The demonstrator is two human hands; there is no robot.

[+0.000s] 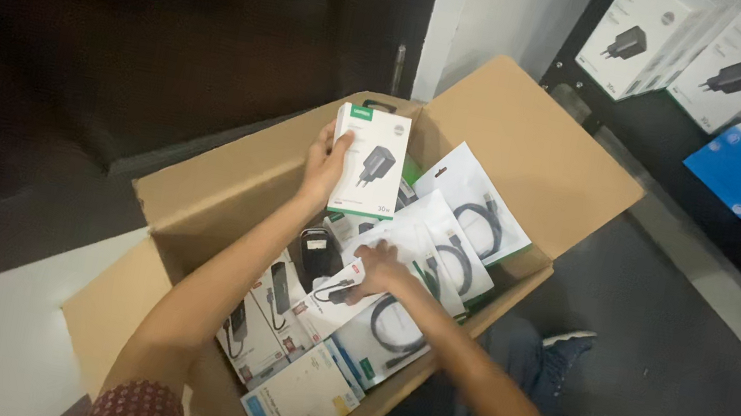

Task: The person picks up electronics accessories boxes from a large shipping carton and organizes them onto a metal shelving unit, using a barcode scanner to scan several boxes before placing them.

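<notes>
- Holding a white charger box [369, 161] upright above the open cardboard carton [524, 144], the left hand [325, 168] grips it by its left edge, thumb on the front face and the other fingers hidden behind.
- Down in the carton the right hand [380, 269] lies curled, fingertips pressing on a white cable pouch [385, 327] — whether it pinches the pouch or only rests on it cannot be told.
- Around that hand lie more flat cable pouches [471, 211], small boxed accessories [265, 316] along the left wall, a dark rounded item [318, 255] between them (too dim to name) and a pale blue-edged box [295, 403] at the near corner.
- A sound grip here, I judge, means keeping the charger box clear of the carton flaps and square in the hand — a thumb-only hold on one edge could let it twist.
- Similar charger boxes [665, 37] hang on a dark display wall at upper right.
</notes>
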